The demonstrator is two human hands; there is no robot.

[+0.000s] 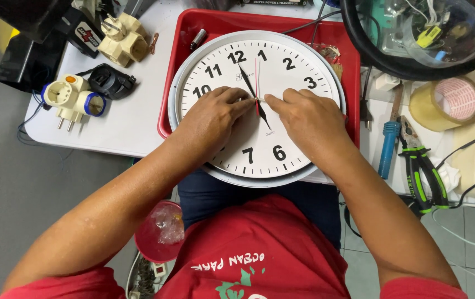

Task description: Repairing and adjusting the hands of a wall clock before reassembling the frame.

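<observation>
— Where are your arms?

— Your two bare forearms come up from the lower corners and angle inward, wrists nearly level with each other.

— And your hands?

— Your left hand lies palm down, fingers curled, fingertips pinched together. Your right hand mirrors it, index finger stretched toward the left one. The fingertips almost meet.

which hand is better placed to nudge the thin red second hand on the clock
Probably the right hand: its fingertip sits at the hub of the clock, touching the base of the red second hand. The left hand pinches just left of the hub.
</observation>
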